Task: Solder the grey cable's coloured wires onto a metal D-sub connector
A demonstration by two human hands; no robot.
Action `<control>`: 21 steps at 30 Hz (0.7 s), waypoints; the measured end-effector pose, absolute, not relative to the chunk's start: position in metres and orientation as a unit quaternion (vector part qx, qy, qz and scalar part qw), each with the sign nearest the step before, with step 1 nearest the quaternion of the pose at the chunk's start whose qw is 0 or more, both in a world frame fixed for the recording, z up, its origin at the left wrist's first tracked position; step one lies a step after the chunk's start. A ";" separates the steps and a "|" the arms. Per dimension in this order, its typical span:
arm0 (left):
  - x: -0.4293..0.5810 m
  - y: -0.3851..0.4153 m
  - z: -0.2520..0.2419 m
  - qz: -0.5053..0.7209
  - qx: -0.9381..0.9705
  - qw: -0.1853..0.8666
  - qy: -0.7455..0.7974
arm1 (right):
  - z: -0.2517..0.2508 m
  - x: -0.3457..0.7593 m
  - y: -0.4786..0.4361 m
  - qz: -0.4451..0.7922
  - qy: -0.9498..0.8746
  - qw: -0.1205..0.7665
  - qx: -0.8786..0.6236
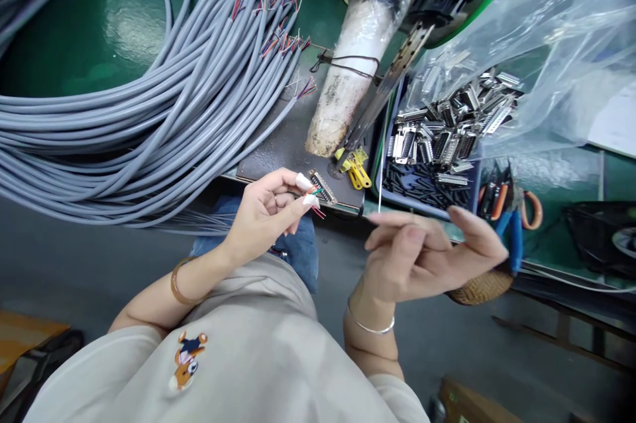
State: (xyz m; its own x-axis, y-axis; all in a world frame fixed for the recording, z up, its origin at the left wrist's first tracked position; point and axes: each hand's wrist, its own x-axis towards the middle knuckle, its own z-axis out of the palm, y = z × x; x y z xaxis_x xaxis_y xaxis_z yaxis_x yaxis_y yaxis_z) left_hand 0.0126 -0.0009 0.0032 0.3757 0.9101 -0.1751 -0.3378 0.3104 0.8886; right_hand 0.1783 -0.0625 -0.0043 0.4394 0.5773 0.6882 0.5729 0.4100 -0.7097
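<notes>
Hands at work on a connector and fine wires

Fingers of the left hand are closed in a pinch on a small metal connector, with thumb and forefinger tips capped in white covers. Short coloured wire ends, red and green among them, poke out just below the pinch. The connector sits at the near edge of a dark metal plate on the green worktop.

The right hand hovers to the right, apart from the left, its fingers mostly stretched out and loosely curled. A thin white strand rises upright from its fingertips; whether they actually grip it I cannot tell.

A large bundle of grey cables coils across the left of the worktop, their stripped ends showing coloured cores near the top. A pale, stained cylinder wrapped in plastic leans across the plate, with a small yellow clip near its lower end. To the right, a blue tray holds a heap of metal connector shells and black pieces, partly under a clear plastic bag. Pliers with blue and orange handles lie just beside the tray. Each wrist wears a bangle.
</notes>
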 end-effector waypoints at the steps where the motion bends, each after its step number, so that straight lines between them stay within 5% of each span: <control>1: 0.012 0.000 0.004 0.432 0.398 0.729 0.350 | -0.004 0.179 -0.063 -0.002 -0.521 0.651 -0.552; 7: 0.012 0.001 0.005 0.424 0.385 0.748 0.335 | -0.019 0.178 -0.071 0.054 -0.551 0.578 -0.599; 14: 0.015 0.004 0.003 0.426 0.365 0.757 0.335 | -0.015 0.178 -0.063 0.007 -0.534 0.650 -0.541; 21: 0.017 0.006 0.005 0.402 0.375 0.769 0.327 | -0.017 0.174 -0.058 0.051 -0.609 0.561 -0.558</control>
State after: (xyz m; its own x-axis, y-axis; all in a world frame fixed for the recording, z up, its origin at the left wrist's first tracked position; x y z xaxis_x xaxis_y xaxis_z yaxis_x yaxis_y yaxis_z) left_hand 0.0168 0.0056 0.0049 0.4629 0.8631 -0.2021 -0.3717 0.3960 0.8397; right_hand 0.1736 -0.0578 -0.0168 0.2526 0.7375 0.6263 0.6221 0.3719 -0.6889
